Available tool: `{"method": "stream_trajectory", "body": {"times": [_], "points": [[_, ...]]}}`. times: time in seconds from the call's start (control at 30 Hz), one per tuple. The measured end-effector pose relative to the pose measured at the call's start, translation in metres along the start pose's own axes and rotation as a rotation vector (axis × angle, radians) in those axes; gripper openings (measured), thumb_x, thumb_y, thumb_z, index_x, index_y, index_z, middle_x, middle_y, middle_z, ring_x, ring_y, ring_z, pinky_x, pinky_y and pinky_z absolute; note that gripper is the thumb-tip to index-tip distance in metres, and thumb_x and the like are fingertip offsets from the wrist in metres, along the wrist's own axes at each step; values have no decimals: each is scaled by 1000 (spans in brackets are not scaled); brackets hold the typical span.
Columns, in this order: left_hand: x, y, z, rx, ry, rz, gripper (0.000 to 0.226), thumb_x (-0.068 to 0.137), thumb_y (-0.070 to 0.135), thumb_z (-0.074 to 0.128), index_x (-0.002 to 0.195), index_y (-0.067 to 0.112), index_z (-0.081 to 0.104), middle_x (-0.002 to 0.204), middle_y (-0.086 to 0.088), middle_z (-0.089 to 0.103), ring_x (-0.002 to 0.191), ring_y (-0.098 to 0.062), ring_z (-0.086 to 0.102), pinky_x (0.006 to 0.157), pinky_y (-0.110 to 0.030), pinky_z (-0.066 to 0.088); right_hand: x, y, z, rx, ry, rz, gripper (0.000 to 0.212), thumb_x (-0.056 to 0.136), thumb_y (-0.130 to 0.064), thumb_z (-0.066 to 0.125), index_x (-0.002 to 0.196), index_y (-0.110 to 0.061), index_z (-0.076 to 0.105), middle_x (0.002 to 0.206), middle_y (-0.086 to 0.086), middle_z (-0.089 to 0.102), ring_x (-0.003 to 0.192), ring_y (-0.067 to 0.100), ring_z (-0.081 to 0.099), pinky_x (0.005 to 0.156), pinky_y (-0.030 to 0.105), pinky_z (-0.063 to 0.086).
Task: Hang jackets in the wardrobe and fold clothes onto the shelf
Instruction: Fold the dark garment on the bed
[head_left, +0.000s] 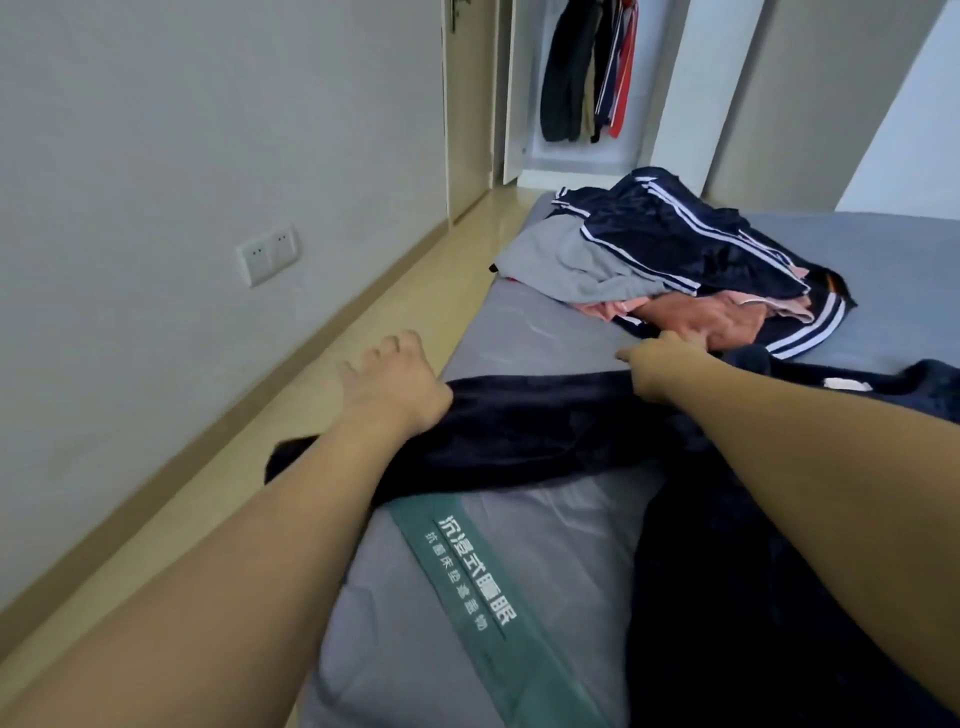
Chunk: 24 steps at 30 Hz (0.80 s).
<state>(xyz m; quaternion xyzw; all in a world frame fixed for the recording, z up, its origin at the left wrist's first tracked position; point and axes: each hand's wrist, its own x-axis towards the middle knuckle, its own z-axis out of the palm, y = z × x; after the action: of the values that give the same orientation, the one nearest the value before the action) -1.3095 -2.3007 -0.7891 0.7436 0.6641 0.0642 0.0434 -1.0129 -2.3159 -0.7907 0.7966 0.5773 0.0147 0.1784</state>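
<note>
A dark navy fleece garment (545, 426) lies spread on the grey mattress (519, 545), with one sleeve stretched left over the bed's edge. My left hand (389, 379) is over that sleeve near the edge. Its wrist rests on the cloth and its fingers are loosely curled with nothing seen in them. My right hand (691, 330) lies palm down where the garment meets a pile of clothes (675, 244). The thumb points left and the fingertips are hidden among pink cloth. Several jackets (587, 67) hang in the open wardrobe (524, 130) at the back.
The pile holds a navy striped track jacket, a grey piece and pink pieces. A green printed band (467, 577) crosses the mattress. A strip of wooden floor (363, 322) runs between the bed and the left wall, which has a wall socket (267, 254).
</note>
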Motion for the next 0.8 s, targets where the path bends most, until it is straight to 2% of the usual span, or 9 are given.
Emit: {"method": "stream_trajectory", "body": {"times": [0.07,0.13,0.23,0.37,0.43,0.53,0.63,0.73,0.8], "points": [[14,29,21,-115,-188,48,57,90,33,35,144,13,31,150,-13,35,138,-33,30,115,-56,11,14,11,18,11,-98,-14,75,89,-29,46,154,-32,8,160,6,20,145,30,18,117,50,9],[25,43,47,-28,-264,53,61,97,45,27,149,13,25,155,-13,27,143,-33,22,117,-56,3,25,19,25,309,-219,53,90,83,-38,55,154,-31,0,160,11,17,144,33,22,116,45,20],[37,47,75,34,-212,87,64,97,48,31,146,7,30,152,-18,30,138,-36,27,115,-52,10,43,22,30,618,-181,138,90,80,-42,62,154,-27,13,151,16,32,133,35,38,110,44,32],[62,54,58,16,13,211,36,93,31,44,122,7,46,127,-18,55,116,-35,49,86,-38,34,59,19,36,230,-277,13,55,92,-47,55,137,-16,49,142,13,48,125,29,49,98,33,36],[79,60,36,158,212,220,33,90,27,45,117,9,47,121,-16,57,111,-34,51,85,-39,34,77,21,24,428,-155,15,48,91,-38,60,130,-12,55,132,13,57,114,29,56,94,31,41],[96,79,21,318,379,146,47,87,25,37,131,9,35,132,-16,40,121,-34,37,106,-49,22,104,26,2,487,269,144,51,92,-44,56,129,-12,43,134,19,49,124,37,45,106,50,34],[82,117,47,148,268,423,73,85,36,37,151,17,11,157,-14,10,145,-32,3,105,-64,-22,104,21,28,257,399,188,67,94,-59,40,145,-19,25,150,18,23,140,34,19,112,61,6],[43,135,103,-59,-152,676,74,85,48,46,151,28,19,157,-3,19,144,-24,12,115,-61,-6,86,21,83,242,316,48,70,96,-61,25,154,-27,5,162,5,0,148,24,-1,114,54,-12],[31,131,128,9,-97,638,57,89,45,42,143,30,34,143,-1,37,131,-25,31,114,-51,14,76,33,105,303,304,29,68,97,-59,23,154,-26,10,163,2,-1,149,19,-2,115,50,-13]]}}
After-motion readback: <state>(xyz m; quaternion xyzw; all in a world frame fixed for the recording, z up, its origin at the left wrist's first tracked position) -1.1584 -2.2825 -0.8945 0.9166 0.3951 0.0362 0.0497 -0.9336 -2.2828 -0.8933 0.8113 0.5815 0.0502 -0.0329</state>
